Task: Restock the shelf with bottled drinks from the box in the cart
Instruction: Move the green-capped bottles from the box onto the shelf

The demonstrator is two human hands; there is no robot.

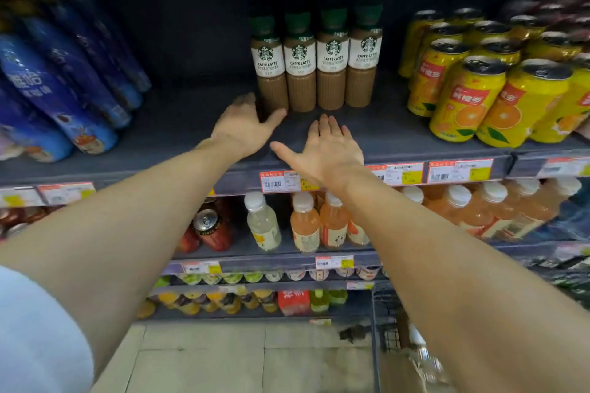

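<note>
Several caffe latte bottles (314,60) with green caps and white labels stand in a row at the back of the dark shelf (191,124). My left hand (244,124) reaches in at the foot of the leftmost bottle, with its thumb and fingers on either side of the base; I cannot tell whether it grips. My right hand (325,147) is open and flat, palm down, just in front of the row, holding nothing. The cart (383,322) shows at the lower right as a wire edge; its box is mostly hidden by my right arm.
Blue bottles (60,86) crowd the shelf's left end and yellow orange-drink cans (498,86) fill the right end. A bare stretch of shelf lies between the blue bottles and the lattes. Lower shelves hold juice bottles (303,220) and red cans (210,226).
</note>
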